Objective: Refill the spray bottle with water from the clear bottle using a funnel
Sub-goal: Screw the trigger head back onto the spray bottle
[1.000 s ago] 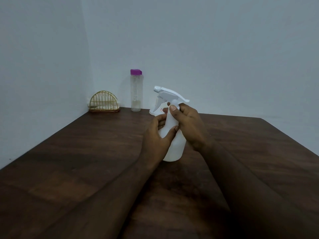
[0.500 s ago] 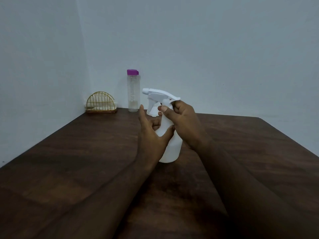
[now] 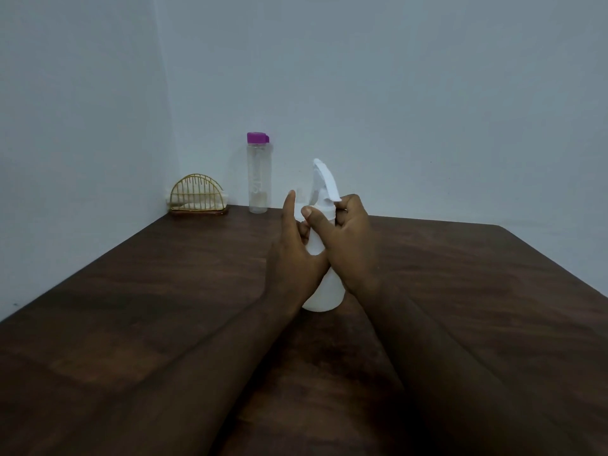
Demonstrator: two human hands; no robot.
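On the grained table (image 3: 131, 307), the right hand (image 3: 345, 238) pinches a smooth spray bottle (image 3: 324, 299).

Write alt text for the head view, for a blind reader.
The right hand grips the neck of a white spray bottle on a dark table; the left hand holds its body. Behind stand a clear bottle with a purple cap and a wire holder.

The white spray bottle (image 3: 324, 296) stood upright on the tabletop (image 3: 164, 307), trigger head still fitted, nozzle pointing roughly toward 12 o'clock. The clear bottle (image 3: 259, 179), purple-capped, stood upright at its 11 o'clock, well apart, by the far edge.
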